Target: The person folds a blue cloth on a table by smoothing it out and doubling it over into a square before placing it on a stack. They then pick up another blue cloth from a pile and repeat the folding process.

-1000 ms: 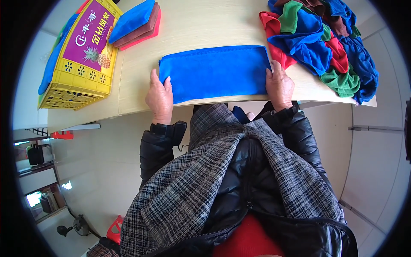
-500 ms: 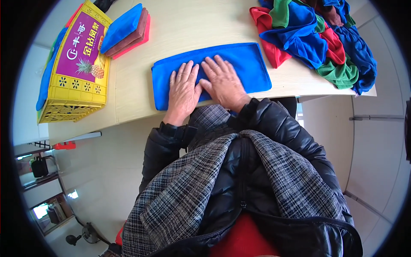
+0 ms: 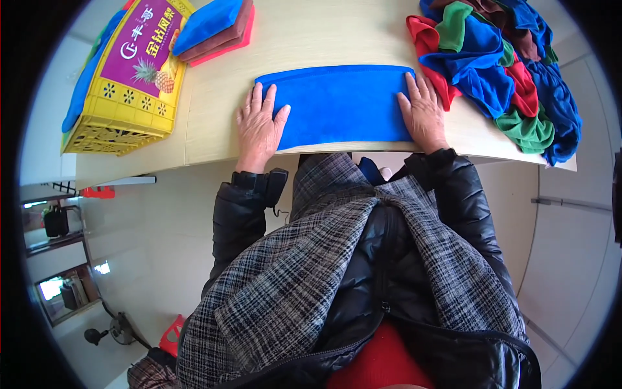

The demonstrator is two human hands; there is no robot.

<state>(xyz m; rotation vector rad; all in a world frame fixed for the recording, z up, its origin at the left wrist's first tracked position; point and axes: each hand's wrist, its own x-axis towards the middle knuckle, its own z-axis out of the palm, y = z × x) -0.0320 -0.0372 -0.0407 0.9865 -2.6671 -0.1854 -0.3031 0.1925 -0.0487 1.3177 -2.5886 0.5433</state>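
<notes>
A blue cloth (image 3: 340,107), folded into a long flat rectangle, lies along the table's near edge in front of me. My left hand (image 3: 260,124) rests at its left end, with fingers stretched out and the tips by the cloth's edge. At the opposite end my right hand (image 3: 422,115) lies with its fingers spread, its thumb and forefinger on the cloth's right edge. Neither hand grips anything. Towards the back left sits a stack of folded cloths (image 3: 210,31), blue on top, brown and red beneath.
A yellow plastic crate (image 3: 123,113) with a purple pineapple label stands at the table's left, cloths showing along its far side. A loose heap of blue, red, green and brown cloths (image 3: 479,58) covers the right end. The pale table's (image 3: 214,110) near edge runs before my body.
My hands have moved apart from the middle of the blue cloth to its two ends. The cloth looks flatter and straighter, and the whole view has shifted slightly.
</notes>
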